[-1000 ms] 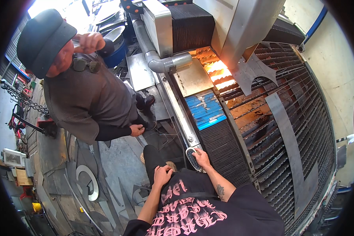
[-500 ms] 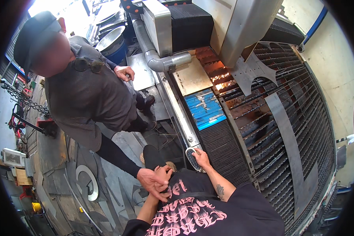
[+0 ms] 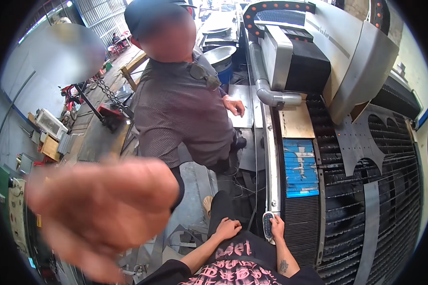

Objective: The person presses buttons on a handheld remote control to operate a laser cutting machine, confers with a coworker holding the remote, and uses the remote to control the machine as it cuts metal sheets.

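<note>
My right hand (image 3: 278,229) is wrapped round a handheld remote control (image 3: 267,225), an oval white-edged piece with a dark keypad. It is held beside the metal rail (image 3: 273,164) of a cutting machine. My left hand (image 3: 228,229) rests on my dark-clad thigh at the shirt's hem, its fingers loosely laid out and holding nothing. A co-worker's hand (image 3: 104,209), large and smeared by motion, reaches close in front at the left. The co-worker's other hand (image 3: 234,106) hangs beside the machine.
On the machine's slatted bed (image 3: 394,190) lie a perforated plate with curved cut-outs (image 3: 359,147) and a long metal strip (image 3: 370,228). Blue slats (image 3: 300,168) and a black bellows (image 3: 300,223) run alongside. The co-worker (image 3: 185,109) stands ahead; sheet scraps cover the floor.
The co-worker's hand has left my left hand and risen close to the view. My view has tilted up and left. The orange glow on the bed is gone. My right hand still grips the remote control.
</note>
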